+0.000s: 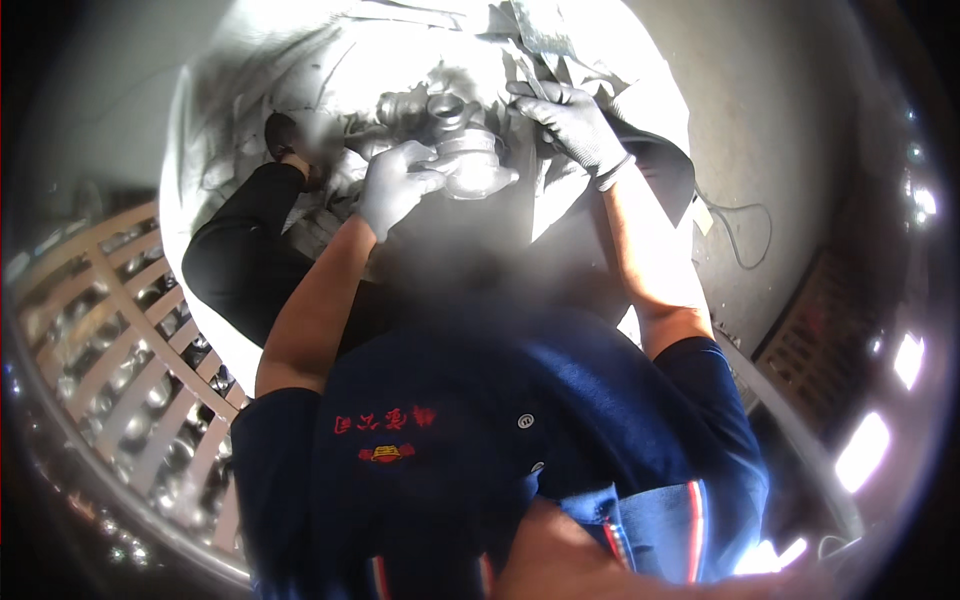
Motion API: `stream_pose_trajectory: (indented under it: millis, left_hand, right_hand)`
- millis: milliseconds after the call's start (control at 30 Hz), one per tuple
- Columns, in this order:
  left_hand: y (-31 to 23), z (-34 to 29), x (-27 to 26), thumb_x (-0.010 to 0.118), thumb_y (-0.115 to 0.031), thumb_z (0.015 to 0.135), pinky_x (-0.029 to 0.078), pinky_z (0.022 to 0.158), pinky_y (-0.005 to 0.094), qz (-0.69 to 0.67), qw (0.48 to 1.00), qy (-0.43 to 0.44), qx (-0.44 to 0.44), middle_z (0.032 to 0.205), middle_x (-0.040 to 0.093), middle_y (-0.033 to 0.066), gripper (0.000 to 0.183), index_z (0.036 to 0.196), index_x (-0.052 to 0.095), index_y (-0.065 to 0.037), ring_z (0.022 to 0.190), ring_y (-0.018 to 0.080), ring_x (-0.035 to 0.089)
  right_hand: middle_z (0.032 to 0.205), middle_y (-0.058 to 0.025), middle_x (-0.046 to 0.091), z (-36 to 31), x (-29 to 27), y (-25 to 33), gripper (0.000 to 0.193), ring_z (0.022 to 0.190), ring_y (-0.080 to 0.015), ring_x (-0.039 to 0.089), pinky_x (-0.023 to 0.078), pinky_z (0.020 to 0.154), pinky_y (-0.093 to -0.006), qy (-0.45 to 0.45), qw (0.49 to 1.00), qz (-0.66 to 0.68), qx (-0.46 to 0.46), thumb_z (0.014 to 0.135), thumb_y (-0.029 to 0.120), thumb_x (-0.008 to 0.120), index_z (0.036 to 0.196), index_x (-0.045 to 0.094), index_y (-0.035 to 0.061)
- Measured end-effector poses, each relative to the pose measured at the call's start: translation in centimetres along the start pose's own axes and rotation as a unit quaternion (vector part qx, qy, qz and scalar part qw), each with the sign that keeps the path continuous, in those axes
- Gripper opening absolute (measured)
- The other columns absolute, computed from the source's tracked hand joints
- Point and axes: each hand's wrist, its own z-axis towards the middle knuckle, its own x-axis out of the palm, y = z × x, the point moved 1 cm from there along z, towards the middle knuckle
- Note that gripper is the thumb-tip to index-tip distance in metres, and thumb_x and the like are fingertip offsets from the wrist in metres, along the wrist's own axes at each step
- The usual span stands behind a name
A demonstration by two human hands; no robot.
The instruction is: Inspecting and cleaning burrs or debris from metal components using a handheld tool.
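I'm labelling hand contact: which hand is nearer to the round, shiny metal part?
Left: the left hand is at the left side of the metal part, touching it; the right hand is apart from it, off to its right, holding a thin tool.

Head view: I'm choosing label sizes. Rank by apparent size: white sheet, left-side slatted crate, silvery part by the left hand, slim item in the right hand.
1. White sheet
2. Slatted crate
3. Silvery part
4. Slim item, partly covered by the right hand
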Motion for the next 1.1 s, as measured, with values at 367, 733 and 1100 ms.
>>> stream_pose_trajectory:
  millis: [367,733,1100]
  left_hand:
    - [-8.0,-9.6,-1.7,0.059,-0.003,0.076,0.046,0.064,0.023,-0.281,0.942,-0.172,0.064,0.077,0.062,0.0091,0.016,0.089,0.06,0.007,0.066,0.0122,0.058]
    - [-10.4,-12.0,-1.6,0.058,-0.01,0.083,0.045,0.062,0.0215,-0.262,0.945,-0.188,0.055,0.078,0.06,0.0049,0.013,0.086,0.062,0.002,0.068,0.0093,0.056]
    - [-11.2,-13.6,-1.8,0.055,-0.017,0.087,0.04,0.064,0.0218,-0.298,0.937,-0.168,0.067,0.076,0.055,0.0019,0.019,0.083,0.06,0.0,0.07,0.0074,0.049]
  right_hand:
    - [0.067,0.0036,0.048,-6.3,5.1,-0.6,0.038,0.049,-0.0047,0.037,0.029,0.042,-0.0182,0.138,0.947,0.288,0.012,0.091,0.029,0.049,0.115,0.055,0.0]
    - [0.071,0.0011,0.045,-8.5,7.2,0.4,0.021,0.054,-0.0051,0.035,0.029,0.043,-0.018,0.106,0.893,0.436,-0.026,0.093,0.017,0.047,0.106,0.052,0.0021]
    - [0.065,-0.0004,0.048,-9.1,8.6,0.0,0.019,0.045,-0.0058,0.032,0.027,0.038,-0.0179,0.1,0.866,0.489,0.033,0.092,0.019,0.046,0.102,0.054,0.0042]
